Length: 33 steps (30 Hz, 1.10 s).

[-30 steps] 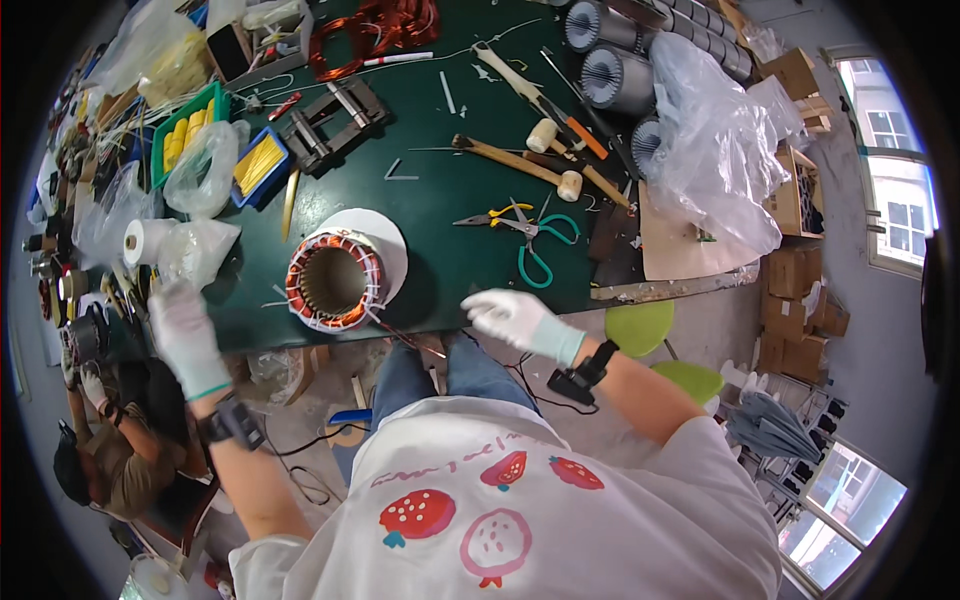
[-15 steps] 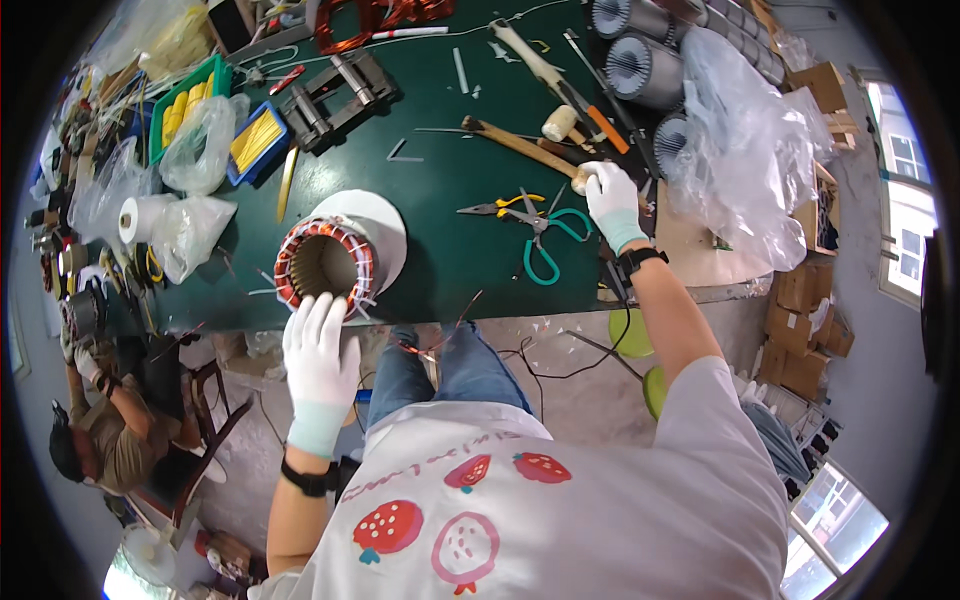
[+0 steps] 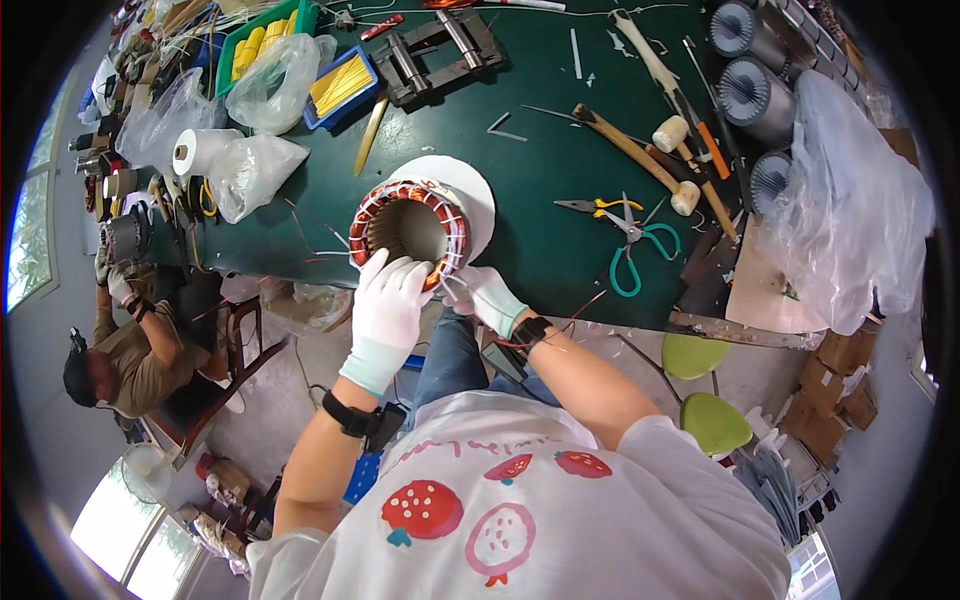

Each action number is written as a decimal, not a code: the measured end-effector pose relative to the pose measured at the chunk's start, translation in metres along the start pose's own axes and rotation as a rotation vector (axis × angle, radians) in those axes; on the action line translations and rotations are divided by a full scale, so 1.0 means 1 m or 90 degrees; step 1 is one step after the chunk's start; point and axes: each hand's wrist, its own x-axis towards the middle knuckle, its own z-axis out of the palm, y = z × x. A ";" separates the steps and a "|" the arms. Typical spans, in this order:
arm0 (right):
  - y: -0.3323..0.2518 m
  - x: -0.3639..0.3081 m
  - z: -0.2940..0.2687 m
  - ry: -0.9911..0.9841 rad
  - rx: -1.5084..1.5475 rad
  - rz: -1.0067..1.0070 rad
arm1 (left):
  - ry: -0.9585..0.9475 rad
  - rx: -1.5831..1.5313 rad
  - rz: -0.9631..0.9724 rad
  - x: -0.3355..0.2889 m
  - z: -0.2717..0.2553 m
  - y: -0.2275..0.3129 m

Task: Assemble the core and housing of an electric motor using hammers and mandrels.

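Observation:
A motor stator with copper windings laced in white cord stands near the table's front edge, its open bore facing me. Behind it sits a white round disc, partly covered by the stator. My left hand, in a white glove, has its fingers curled over the stator's near rim. At the rim's right side my gloved right hand is closed, fingertips by a thin pale lead; whatever it grips is too small to make out. Further right lie green-handled scissors and yellow-handled pliers.
Wooden-handled mallets lie at the right, near slotted metal cores and a clear plastic bag. A black metal frame and a blue tray of yellow strips are at the back. Another person sits far left.
My right hand has left the mallet's head and come left to the stator's near right rim. My left hand stays at the rim. The view has shifted, moving the table contents rightward.

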 end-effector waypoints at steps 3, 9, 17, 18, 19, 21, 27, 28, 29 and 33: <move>-0.007 0.014 0.004 0.074 -0.065 0.014 | 0.035 -0.029 0.017 0.014 0.002 0.003; -0.057 0.023 0.004 0.030 -0.081 -0.075 | 0.066 -0.016 -0.027 0.055 0.002 -0.017; -0.234 -0.026 -0.126 0.504 -0.680 -0.383 | 0.085 -0.020 -0.034 0.053 0.002 -0.024; -0.247 -0.032 -0.151 0.589 -0.823 -0.307 | 0.118 -0.019 -0.031 0.057 0.002 -0.016; -0.242 -0.034 -0.179 0.626 -0.944 -0.296 | 0.159 -0.017 -0.065 0.061 -0.003 0.002; -0.234 -0.034 -0.198 0.646 -1.099 -0.225 | 0.057 -0.086 -0.059 0.082 -0.030 0.031; -0.224 -0.086 -0.196 0.541 -0.486 -0.413 | 0.013 0.005 0.202 0.072 0.020 0.038; -0.209 -0.107 -0.194 0.480 -0.331 -0.469 | 0.046 -0.108 0.184 0.070 0.007 0.035; -0.190 -0.128 -0.192 0.389 -0.215 -0.495 | 0.081 -0.222 0.166 0.067 -0.007 0.033; -0.153 -0.198 -0.154 0.337 0.338 -0.257 | 0.229 -0.108 0.000 0.046 -0.034 -0.017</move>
